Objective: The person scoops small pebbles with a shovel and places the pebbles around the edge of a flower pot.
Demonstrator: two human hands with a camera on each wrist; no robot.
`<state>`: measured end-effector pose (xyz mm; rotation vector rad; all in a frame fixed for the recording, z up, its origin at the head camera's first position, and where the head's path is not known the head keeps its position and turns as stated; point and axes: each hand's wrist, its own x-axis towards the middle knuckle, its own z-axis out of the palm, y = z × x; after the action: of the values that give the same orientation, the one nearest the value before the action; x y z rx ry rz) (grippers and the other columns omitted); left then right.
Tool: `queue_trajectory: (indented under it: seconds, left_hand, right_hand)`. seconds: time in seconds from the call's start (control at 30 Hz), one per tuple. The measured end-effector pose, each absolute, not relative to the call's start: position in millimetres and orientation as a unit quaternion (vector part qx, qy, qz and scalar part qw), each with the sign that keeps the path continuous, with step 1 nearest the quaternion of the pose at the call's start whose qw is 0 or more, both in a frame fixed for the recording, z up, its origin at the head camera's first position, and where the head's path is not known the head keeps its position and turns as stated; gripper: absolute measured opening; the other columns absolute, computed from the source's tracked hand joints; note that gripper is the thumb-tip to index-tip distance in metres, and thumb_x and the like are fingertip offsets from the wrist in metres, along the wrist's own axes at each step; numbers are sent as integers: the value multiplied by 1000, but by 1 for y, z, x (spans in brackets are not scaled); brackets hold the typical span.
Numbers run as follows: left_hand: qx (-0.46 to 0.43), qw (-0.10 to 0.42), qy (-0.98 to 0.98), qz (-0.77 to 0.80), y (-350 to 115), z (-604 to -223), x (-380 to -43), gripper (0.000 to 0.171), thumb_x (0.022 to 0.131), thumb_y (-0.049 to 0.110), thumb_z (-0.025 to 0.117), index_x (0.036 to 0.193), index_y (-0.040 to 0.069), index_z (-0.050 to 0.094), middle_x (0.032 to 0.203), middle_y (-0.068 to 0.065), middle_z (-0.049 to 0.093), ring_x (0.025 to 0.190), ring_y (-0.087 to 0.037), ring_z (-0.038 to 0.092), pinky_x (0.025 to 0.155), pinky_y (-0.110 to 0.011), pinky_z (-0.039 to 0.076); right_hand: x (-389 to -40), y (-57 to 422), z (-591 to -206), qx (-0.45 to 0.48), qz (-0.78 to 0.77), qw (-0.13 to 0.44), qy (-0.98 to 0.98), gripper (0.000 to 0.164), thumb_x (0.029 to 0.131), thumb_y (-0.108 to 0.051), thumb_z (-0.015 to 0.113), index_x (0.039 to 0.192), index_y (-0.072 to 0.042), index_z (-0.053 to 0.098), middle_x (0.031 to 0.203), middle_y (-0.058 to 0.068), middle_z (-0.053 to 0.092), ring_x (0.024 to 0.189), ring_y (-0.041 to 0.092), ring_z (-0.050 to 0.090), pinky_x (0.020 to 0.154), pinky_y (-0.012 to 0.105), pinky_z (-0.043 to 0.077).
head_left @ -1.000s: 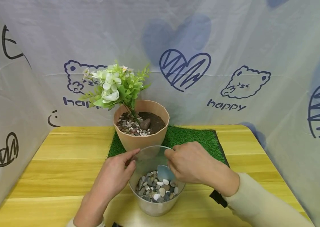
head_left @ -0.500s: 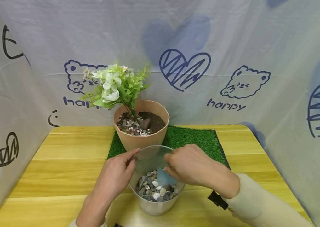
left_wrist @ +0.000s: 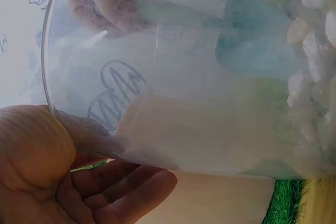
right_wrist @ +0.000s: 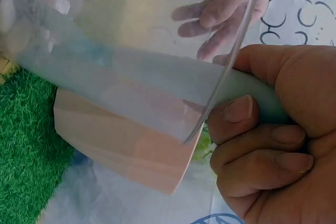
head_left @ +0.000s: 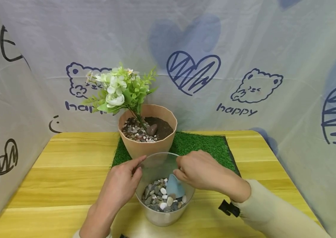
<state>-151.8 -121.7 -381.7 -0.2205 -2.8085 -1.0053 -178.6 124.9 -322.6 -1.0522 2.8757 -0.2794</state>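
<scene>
A clear plastic tub (head_left: 162,218) stands on the table, its bottom covered with grey and white pebbles (head_left: 155,197). My left hand (head_left: 123,183) holds the tub at the left of its rim, thumb and fingers around the edge. Over the right side of the rim, my right hand (head_left: 203,170) grips the handle of a small light-blue shovel (head_left: 175,186). Its blade points down among the pebbles by the right wall. In the right wrist view, the fingers curl around the shovel handle (right_wrist: 262,95); through the tub wall in the left wrist view, the blade (left_wrist: 252,35) looks blurred.
Behind the tub, a peach flowerpot (head_left: 147,148) holds soil, small stones, a brown rock (head_left: 151,129) and a leaning bunch of white flowers (head_left: 115,89). It stands on a green turf mat (head_left: 203,143). A printed cloth (head_left: 191,29) surrounds the wooden table (head_left: 66,172).
The shovel blade has gone lower into the pebbles and turned, and a few stones have shifted around it. My right hand moved slightly; my left hand stays on the rim.
</scene>
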Motion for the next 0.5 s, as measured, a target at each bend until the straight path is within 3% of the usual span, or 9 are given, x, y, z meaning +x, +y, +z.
queue_trajectory:
  seconds: [0.13, 0.3, 0.5]
  left_hand:
    - [-70, 70, -936, -338, -121, -382, -152, 40, 104, 14, 57, 142, 19, 69, 110, -4, 77, 57, -12, 47, 56, -31, 43]
    - [-58, 63, -936, -340, -121, -384, -152, 41, 104, 15, 57, 143, 20, 69, 101, -3, 74, 53, -12, 46, 51, -29, 42]
    - [-60, 69, -937, -336, -122, -385, -152, 41, 103, 15, 57, 142, 19, 69, 101, -4, 75, 54, -12, 46, 52, -30, 42]
  right_hand:
    - [-173, 125, -323, -323, -117, 61, 937, 36, 101, -27, 65, 67, -22, 55, 57, -11, 45, 50, 7, 40, 47, 26, 33]
    - [-169, 123, -327, -321, -144, 61, 934, 22, 101, -29, 66, 82, -19, 71, 69, -12, 63, 56, 4, 52, 54, 26, 45]
    - [-165, 124, -335, -329, -148, 60, 931, 19, 102, -30, 68, 88, -18, 74, 73, -12, 66, 58, 2, 53, 56, 26, 46]
